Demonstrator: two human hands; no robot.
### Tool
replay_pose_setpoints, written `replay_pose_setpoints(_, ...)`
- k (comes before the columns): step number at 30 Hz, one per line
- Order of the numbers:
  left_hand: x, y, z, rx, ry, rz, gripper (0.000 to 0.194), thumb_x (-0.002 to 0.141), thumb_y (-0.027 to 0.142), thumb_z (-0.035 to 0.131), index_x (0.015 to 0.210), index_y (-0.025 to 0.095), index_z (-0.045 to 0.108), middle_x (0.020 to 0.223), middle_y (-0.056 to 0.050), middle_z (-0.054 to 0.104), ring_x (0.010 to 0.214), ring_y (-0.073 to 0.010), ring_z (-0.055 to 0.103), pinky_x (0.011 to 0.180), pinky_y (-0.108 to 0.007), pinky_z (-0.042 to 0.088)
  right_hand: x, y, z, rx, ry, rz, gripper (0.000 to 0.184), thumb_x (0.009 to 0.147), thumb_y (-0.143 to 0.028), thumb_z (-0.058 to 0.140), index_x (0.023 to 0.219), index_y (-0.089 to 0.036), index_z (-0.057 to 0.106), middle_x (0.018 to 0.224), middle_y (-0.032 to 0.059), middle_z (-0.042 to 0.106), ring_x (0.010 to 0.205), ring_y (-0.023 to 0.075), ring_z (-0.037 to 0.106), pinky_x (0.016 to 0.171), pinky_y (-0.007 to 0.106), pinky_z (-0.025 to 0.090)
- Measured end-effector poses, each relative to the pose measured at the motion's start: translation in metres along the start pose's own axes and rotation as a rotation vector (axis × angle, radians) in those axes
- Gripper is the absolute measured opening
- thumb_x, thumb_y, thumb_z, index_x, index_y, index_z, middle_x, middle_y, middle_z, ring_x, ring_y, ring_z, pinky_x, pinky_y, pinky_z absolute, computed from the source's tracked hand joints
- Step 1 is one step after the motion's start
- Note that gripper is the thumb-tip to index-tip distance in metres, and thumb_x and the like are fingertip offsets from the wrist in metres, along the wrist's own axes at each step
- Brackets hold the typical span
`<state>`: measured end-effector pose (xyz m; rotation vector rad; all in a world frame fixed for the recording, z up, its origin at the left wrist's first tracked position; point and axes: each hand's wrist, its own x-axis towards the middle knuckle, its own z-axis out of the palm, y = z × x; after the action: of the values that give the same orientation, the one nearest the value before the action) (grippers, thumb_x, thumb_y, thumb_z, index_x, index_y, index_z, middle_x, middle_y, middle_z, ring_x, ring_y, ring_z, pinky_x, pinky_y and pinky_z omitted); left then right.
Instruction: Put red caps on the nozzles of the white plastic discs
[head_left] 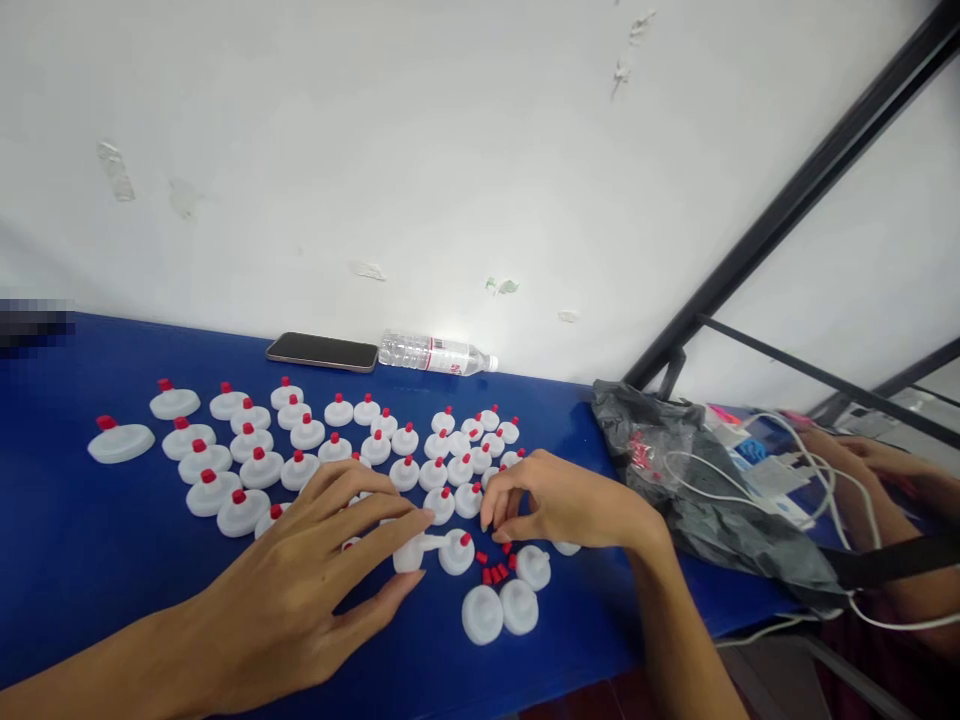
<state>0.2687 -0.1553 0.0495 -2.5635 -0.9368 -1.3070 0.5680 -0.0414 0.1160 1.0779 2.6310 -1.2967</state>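
My left hand (300, 590) pinches a white round cap with a spout (409, 553) between thumb and fingers, its spout pointing right. That spout comes close to a white cap with a red tip (456, 552) standing on the table. My right hand (555, 498) curls its fingers down over the table, fingertips together; whatever is in them is hidden. Just below it lie several loose small red tips (495, 574). Beside these are white caps without red tips (482, 614). Many white caps with red tips (240, 511) stand in rows to the left and behind, some covered by my hands.
On the blue table (67, 520), a phone (322, 351) and a clear plastic bottle (439, 354) lie against the wall. A black plastic bag (720, 530), a small clear bag of red pieces (651, 455) and white cables (832, 480) lie right. Another person's arm (862, 500) is at far right.
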Motion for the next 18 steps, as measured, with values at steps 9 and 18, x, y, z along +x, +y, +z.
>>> replay_pose_setpoints(9,-0.002,-0.002,0.002,-0.010,0.027,0.014,0.022,0.122,0.015,0.062,0.141,0.016,0.074,0.119,-0.005,0.079,0.119,-0.0219,0.068,0.118,-0.039,0.048,-0.006,-0.016,0.003,0.239,0.227,-0.243,0.015,0.099,-0.027,0.097,0.097,-0.023,0.082,0.100,-0.0002,0.089,0.087,0.0146,0.084,0.083,0.025,0.065)
replay_pose_setpoints(18,0.001,-0.005,-0.001,0.028,0.027,0.037,0.019,0.124,0.024,0.063,0.137,0.016,0.075,0.115,-0.005,0.080,0.115,-0.0222,0.068,0.112,-0.038,0.051,0.012,-0.023,0.022,0.446,0.261,-0.518,0.020,0.088,-0.027,0.110,0.094,-0.023,0.091,0.093,0.0024,0.089,0.085,0.0161,0.082,0.082,0.027,0.066)
